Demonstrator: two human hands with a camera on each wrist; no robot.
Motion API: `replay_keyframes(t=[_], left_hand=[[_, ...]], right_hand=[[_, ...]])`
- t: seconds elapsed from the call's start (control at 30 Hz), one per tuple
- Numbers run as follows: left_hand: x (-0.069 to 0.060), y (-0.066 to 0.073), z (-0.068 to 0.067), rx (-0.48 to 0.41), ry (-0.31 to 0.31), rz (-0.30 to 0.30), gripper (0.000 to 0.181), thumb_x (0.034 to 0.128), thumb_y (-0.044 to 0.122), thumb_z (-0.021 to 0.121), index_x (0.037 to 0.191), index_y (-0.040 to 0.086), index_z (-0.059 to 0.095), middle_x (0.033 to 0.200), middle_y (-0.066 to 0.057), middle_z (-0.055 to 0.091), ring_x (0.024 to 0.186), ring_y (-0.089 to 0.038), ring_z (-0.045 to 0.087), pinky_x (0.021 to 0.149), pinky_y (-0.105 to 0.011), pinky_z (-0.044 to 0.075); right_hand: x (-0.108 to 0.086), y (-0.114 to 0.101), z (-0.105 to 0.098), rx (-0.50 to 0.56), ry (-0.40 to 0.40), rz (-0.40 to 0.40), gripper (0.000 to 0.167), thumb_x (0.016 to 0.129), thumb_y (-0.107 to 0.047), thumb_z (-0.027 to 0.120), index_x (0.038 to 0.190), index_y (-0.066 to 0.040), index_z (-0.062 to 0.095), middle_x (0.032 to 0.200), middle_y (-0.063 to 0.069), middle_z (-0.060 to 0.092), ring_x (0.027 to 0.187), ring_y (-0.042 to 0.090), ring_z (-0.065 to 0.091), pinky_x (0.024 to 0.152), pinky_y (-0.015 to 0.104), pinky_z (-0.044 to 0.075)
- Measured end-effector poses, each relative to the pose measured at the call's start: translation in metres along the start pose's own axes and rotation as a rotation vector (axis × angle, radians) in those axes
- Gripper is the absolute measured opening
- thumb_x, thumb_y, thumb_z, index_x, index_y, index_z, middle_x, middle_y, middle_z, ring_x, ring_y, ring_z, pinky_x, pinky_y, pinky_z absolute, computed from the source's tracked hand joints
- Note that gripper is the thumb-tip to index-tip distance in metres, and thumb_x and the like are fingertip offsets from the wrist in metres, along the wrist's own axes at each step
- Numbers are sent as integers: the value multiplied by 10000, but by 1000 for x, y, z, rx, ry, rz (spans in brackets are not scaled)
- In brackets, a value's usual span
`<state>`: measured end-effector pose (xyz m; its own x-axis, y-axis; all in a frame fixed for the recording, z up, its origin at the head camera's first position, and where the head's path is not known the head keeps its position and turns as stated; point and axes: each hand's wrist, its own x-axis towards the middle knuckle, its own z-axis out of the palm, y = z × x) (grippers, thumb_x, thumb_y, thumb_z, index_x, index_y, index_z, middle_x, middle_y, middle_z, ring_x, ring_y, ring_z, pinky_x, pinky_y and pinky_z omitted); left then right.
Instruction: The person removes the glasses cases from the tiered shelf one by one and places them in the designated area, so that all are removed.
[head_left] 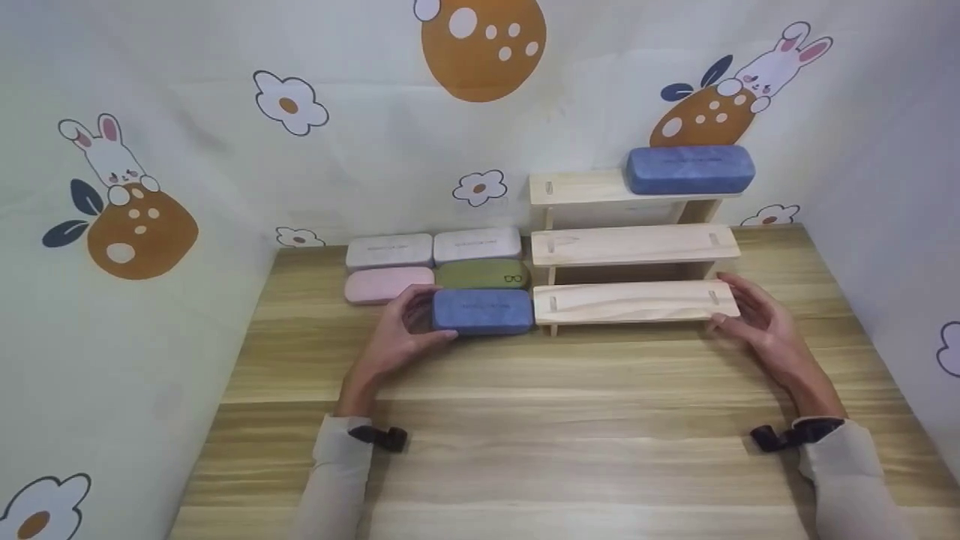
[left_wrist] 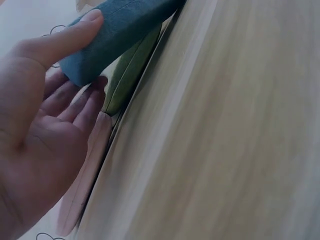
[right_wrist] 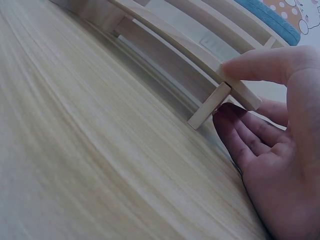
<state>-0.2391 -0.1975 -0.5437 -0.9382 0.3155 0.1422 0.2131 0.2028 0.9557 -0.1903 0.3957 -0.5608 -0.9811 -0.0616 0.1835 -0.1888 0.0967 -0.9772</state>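
My left hand grips the left end of a blue glasses case, thumb on the near side and fingers behind. In the left wrist view this blue case is tilted, with green and pink cases beyond it. My right hand holds the right end of the lowest tier of a three-tier wooden shelf. The right wrist view shows the thumb on the tier's edge and the fingers beside its support leg. A second blue case lies on the top tier's right part.
Behind the left hand lie a pink case, an olive-green case with a glasses mark, and two whitish cases. The patterned wall covering stands behind the wooden tabletop and at both sides.
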Motion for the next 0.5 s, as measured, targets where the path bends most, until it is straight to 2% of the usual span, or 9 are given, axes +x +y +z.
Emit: replay_keyframes(t=[0.23,0.37,0.5], left_hand=[[1,0,1,244,12,-30,795,767,334,1005,1454,179,636,1475,-29,651,1445,-236,570,1323,-452,389],[2,-1,1,285,-10,-44,782,802,267,984,1476,117,618,1503,-93,636,1450,-268,582,1297,-438,439],[1,-1,2,283,-28,-55,762,835,171,954,1497,57,594,1526,-159,614,1460,-306,576,1282,-429,463]], right_hand=[[-1,0,0,13,-2,3,708,971,91,703,1614,57,409,1489,-37,631,1356,40,609,1154,81,444],[-1,0,0,6,-3,5,706,973,88,703,1615,50,413,1471,-29,643,1346,47,612,1152,81,441],[0,0,0,3,-4,7,704,975,84,705,1615,50,415,1470,-32,644,1348,46,607,1147,82,442]])
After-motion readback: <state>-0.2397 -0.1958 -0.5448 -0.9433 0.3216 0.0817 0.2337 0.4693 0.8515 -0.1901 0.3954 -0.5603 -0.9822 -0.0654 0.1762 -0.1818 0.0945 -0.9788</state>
